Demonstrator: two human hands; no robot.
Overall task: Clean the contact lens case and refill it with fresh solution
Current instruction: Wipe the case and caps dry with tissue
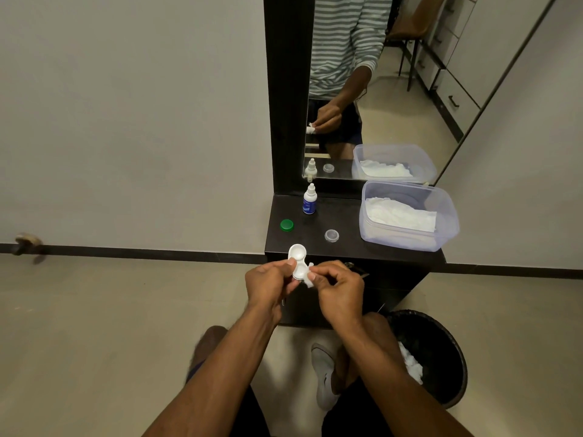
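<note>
My left hand [270, 283] pinches the white two-well contact lens case [298, 259] and holds it just in front of the dark shelf [315, 244]. Both wells face up without caps. My right hand [339, 288] pinches a small wad of white tissue [309, 280] against the near well of the case. On the shelf lie a green cap [286, 225] and a clear cap [331, 235]. The small solution bottle [309, 200] with a blue label stands upright near the mirror.
A clear plastic tub [410, 239] holding white tissues sits on the shelf's right side. A black bin [441, 351] with crumpled tissue stands on the floor at lower right. The mirror [394, 89] rises behind the shelf.
</note>
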